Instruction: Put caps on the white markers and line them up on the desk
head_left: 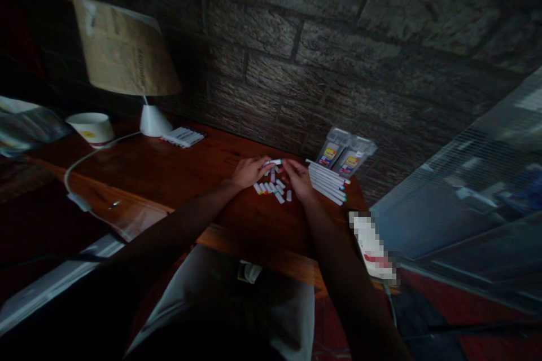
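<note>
My left hand [250, 172] is closed on a white marker [274, 162] with a teal band near its right end. My right hand [298, 178] pinches at that teal end, so both hands meet on the marker. Below the fingers lies a loose group of white marker caps [280, 198], several with coloured ends such as yellow and orange. Just right of my right hand, several white markers [328, 183] lie side by side in a slanted row. Dim light hides the fine detail of my fingertips.
Two clear plastic marker cases [348, 153] stand against the stone wall. Toward the left are a lamp [154, 121], a paper cup [93, 131] and another row of markers [184, 137]. A cable [70, 172] hangs over the edge of the wooden table [199, 172]. A blurred-out white object [372, 248] sits at right.
</note>
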